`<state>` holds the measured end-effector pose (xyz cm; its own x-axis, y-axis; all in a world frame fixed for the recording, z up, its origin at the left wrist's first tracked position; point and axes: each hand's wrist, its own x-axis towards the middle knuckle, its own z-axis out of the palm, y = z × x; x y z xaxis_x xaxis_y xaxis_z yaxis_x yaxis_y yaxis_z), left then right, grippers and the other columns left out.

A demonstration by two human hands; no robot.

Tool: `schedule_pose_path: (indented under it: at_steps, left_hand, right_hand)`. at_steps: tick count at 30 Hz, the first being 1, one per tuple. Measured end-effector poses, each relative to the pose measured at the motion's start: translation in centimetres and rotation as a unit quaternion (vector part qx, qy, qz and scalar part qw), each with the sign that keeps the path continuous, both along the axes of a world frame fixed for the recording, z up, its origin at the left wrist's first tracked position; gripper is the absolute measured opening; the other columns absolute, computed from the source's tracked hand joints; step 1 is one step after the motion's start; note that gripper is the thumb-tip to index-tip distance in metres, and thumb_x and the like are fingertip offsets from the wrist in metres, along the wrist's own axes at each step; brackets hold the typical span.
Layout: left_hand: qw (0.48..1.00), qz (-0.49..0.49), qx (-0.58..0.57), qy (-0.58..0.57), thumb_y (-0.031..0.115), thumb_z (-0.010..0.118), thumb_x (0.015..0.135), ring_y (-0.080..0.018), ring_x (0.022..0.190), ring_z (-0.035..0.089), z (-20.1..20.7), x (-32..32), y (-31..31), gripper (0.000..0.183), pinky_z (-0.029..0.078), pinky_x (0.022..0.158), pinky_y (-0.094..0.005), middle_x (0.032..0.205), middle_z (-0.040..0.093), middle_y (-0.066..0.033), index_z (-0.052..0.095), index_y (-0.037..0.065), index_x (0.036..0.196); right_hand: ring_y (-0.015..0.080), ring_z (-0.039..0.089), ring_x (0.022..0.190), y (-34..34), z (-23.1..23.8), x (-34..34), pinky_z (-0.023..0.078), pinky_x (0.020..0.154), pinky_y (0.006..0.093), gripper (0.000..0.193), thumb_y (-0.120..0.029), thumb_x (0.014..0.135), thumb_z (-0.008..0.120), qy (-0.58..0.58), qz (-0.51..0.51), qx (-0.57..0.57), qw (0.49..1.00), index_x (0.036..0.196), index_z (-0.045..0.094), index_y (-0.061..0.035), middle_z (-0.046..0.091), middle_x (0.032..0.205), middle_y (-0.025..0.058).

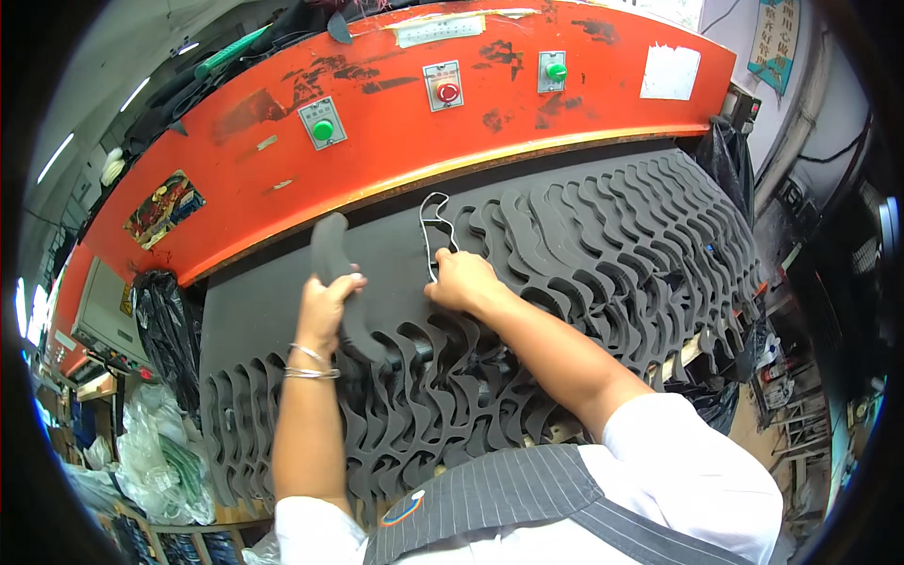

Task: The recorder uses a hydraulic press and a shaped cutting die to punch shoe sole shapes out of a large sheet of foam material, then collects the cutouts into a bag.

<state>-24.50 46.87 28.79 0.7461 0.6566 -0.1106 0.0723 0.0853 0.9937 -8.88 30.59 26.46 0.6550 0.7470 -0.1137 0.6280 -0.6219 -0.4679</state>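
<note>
Pale wall (738,47) at right bears teal-and-cream banner (775,42); glowing white tube lights (136,95) upper left; tan floor (752,428) lower right.

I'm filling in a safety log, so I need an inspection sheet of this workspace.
Surface: dark gray sheet, uncut toward the far left, wavy cuts along its right and near sides.
Job's things: curved gray piece, blurred; metal cutter on the sheet.
Clutter: black bag and clear plastic bag at left.
Hands: left hand holds the curved gray piece; right hand grips the metal cutter's near end.
Cables: dark cable by the right wall.
Surroundings: red machine with two green buttons, one red button.
</note>
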Motion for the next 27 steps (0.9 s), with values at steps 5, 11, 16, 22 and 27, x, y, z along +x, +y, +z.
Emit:
schedule_pose_path:
  at_steps: [5,11,16,22,27]
  left_hand:
    - [0.995,-0.080,0.011,0.050,0.023,0.067,0.073,-0.0237,0.100,0.056,-8.3,4.7,-1.4,0.045,0.035,0.097,-0.0363,0.099,0.063,-0.0106,0.058,0.001,0.111]
    - [0.964,-0.177,0.163,0.113,0.029,0.060,0.076,-0.0248,0.117,0.049,-8.2,8.8,-2.9,0.051,-0.008,0.112,-0.0465,0.107,0.063,-0.0106,0.053,0.002,0.118]
    - [0.959,-0.189,0.167,0.127,0.028,0.060,0.074,-0.0236,0.116,0.050,-7.8,10.3,-3.1,0.052,-0.009,0.112,-0.0467,0.105,0.063,-0.0095,0.053,0.001,0.118]
    - [0.949,-0.201,0.194,0.147,0.031,0.060,0.074,-0.0222,0.114,0.051,-7.9,10.7,-3.0,0.053,-0.011,0.112,-0.0480,0.104,0.063,-0.0074,0.055,0.003,0.118]
    - [0.981,-0.151,0.080,0.088,0.013,0.062,0.078,-0.0183,0.098,0.060,-7.3,9.8,-1.9,0.040,0.025,0.107,-0.0456,0.096,0.064,-0.0045,0.055,0.003,0.115]
  right_hand:
    - [0.0348,0.062,0.099,0.9,-4.7,2.0,0.048,0.087,0.0423,0.063,-0.037,0.075,0.073,-0.006,0.043,0.095,0.994,0.121,0.052,0.0009,0.065,0.101,0.0192]
    - [0.0292,0.057,0.093,-4.0,-7.2,6.2,0.044,0.085,0.0372,0.057,-0.025,0.069,0.079,-0.032,0.099,0.233,0.967,0.121,0.060,-0.0077,0.062,0.095,0.0126]
    - [0.0286,0.057,0.092,-3.8,-7.5,8.8,0.044,0.084,0.0372,0.052,-0.024,0.069,0.078,-0.039,0.137,0.256,0.956,0.116,0.063,-0.0069,0.062,0.091,0.0122]
    - [0.0285,0.056,0.093,-4.4,-7.4,9.3,0.043,0.085,0.0367,0.051,-0.024,0.069,0.078,-0.044,0.153,0.221,0.962,0.115,0.063,-0.0070,0.063,0.095,0.0123]
    - [0.0288,0.055,0.102,-5.2,-4.2,8.0,0.043,0.088,0.0371,0.058,-0.027,0.070,0.078,-0.095,0.149,0.232,0.956,0.121,0.059,-0.0065,0.059,0.116,0.0138]
